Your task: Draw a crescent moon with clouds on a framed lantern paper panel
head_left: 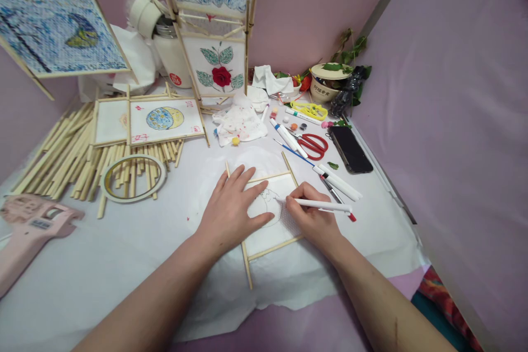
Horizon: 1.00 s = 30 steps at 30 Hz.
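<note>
A small frame of thin wooden sticks (272,249) with white paper (264,242) stretched across it lies on the covered table. Thin dark lines on the paper form a rounded outline, partly covered by my fingers. My left hand (231,206) rests flat over the frame's left side, fingers spread, holding nothing. In my right hand (315,220) is a slim white pen (324,205), pinched between thumb and fingers. Its tip points left at the drawn lines, close to the paper; whether it touches I cannot tell.
Pink glue gun (37,225), tape roll (134,179) and many wooden sticks (61,148) lie left. Decorated frames (214,66) stand behind. Red-handled scissors (313,146), white markers (338,182), a phone (350,148) and small paint pots (293,127) lie right. A paper bowl (324,88) sits farther back.
</note>
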### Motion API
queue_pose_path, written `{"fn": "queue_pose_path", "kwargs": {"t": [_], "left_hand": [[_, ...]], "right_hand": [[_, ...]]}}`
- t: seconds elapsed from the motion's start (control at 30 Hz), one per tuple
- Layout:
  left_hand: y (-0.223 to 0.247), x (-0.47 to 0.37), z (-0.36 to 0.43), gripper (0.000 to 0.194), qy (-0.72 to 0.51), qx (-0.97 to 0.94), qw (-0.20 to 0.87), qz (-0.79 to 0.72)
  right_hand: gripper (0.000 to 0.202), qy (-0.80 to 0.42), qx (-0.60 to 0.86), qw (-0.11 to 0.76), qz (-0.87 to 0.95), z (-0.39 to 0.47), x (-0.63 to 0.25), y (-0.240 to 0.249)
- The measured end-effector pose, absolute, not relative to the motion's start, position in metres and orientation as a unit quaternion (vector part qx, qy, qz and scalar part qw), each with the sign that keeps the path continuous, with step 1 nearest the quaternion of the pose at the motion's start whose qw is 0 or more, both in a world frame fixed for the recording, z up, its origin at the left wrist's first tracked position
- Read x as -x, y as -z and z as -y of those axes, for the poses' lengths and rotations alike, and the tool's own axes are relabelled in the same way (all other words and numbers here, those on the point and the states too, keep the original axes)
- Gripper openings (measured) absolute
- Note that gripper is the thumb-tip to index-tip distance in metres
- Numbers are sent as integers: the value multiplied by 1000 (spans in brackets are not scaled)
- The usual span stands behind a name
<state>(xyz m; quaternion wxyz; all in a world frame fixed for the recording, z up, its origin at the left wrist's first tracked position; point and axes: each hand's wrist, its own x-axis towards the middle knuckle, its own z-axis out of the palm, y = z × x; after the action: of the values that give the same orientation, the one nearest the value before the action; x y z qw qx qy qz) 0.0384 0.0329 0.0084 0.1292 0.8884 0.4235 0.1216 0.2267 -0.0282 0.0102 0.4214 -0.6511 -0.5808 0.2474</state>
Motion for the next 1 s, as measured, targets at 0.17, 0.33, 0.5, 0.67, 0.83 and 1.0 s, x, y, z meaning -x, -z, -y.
{"fn": "queue_pose_path", "kwargs": {"t": [0.17,0.33,0.5,0.67,0.83,1.0], "left_hand": [[-8,-38,-33,60,-123,-889,128,-422],[-9,-38,-33,60,-114,-889,127,-425],[-9,-38,-33,60,-108,-890,125,-425],[-8,-38,-34,60,-115,-889,128,-423],[-8,-38,-34,60,-116,-890,129,-422],[-7,-38,-34,60,-126,-888,134,-421]], "right_hand": [[17,-259,658,420,568,29,-227,-10],[18,-253,657,421,573,27,-226,-12],[18,-250,657,423,572,27,-226,-12],[17,-256,660,426,563,27,-227,-11],[17,-253,661,423,566,27,-226,-11],[18,-249,663,425,563,28,-226,-12]]}}
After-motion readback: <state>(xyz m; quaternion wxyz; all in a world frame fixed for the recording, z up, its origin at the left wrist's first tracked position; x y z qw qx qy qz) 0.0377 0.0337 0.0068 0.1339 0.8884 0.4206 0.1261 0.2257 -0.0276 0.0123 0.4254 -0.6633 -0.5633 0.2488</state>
